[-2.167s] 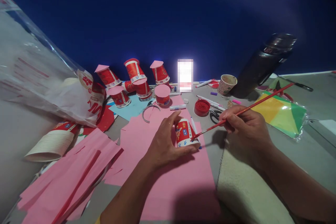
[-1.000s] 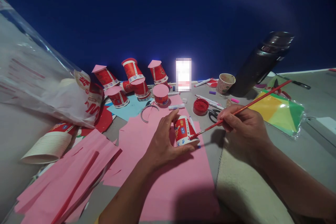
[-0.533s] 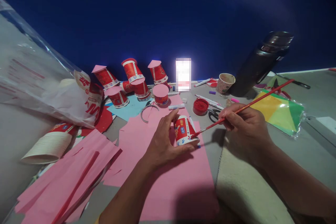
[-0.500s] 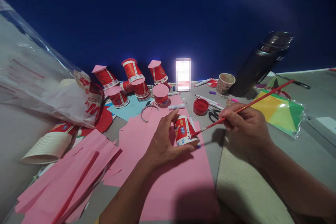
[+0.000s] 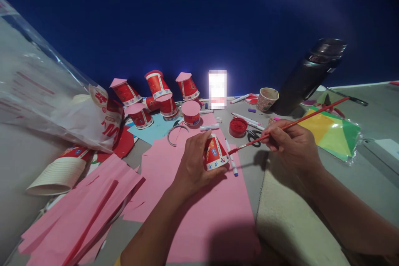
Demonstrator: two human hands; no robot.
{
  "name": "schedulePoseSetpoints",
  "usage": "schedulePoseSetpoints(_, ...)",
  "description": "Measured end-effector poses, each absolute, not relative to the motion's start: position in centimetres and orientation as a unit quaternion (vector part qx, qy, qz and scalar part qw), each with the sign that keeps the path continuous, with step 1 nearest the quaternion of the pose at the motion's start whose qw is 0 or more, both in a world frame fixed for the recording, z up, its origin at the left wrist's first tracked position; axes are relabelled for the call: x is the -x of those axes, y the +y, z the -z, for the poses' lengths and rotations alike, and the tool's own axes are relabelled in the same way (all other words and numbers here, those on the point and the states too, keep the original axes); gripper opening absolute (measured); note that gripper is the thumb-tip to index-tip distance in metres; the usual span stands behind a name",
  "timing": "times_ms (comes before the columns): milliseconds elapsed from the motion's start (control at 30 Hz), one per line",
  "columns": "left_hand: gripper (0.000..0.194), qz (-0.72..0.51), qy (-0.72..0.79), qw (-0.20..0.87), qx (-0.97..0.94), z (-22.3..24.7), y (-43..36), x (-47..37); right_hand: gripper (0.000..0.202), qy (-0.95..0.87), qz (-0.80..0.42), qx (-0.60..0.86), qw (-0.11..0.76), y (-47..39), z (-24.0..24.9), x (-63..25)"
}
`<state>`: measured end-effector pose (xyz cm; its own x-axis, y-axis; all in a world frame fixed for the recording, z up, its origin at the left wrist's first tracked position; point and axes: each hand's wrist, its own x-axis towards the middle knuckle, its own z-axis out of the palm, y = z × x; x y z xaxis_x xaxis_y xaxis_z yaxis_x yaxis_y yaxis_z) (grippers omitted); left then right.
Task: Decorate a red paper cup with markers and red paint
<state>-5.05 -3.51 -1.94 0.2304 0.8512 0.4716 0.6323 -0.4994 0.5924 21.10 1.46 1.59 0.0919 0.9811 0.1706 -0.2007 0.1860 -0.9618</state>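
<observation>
My left hand is closed around a red and white paper cup, held tilted over the pink paper. Between the fingers of my right hand is a long red paintbrush. Its reddened bristles are at the cup's right side; whether they touch it I cannot tell. Beyond the hands stands a small round pot of red paint. A white marker with a blue end lies just right of the cup.
Several red cups with pink paper tops stand at the back. A black thermos rises at the right, beside a patterned paper cup. Scissors lie past the paint pot. Stacked cups and a plastic bag are leftward.
The cup in my left hand has turned and shifted slightly left, showing more of the marker beside it. The brush tip has moved slightly up and sits at the cup's right edge.
</observation>
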Motion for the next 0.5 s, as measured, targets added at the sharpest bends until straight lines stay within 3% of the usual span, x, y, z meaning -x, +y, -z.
schedulePoseSetpoints(167,0.095,-0.368,0.517,0.184,-0.75,2.3,-3.4,5.2,0.04,-0.474,-0.489,0.406,0.61,1.7,-1.5,-21.3)
schedulePoseSetpoints(367,0.12,-0.3,0.594,0.353,-0.658,1.1,-3.8,6.3,0.039,-0.474,-0.492,0.406,0.607,1.7,-1.5,-21.3)
schedulePoseSetpoints(500,0.125,-0.283,0.61,0.391,-0.628,0.2,-4.0,6.6,0.04,-0.475,-0.496,0.405,0.604,1.8,-1.4,-21.5)
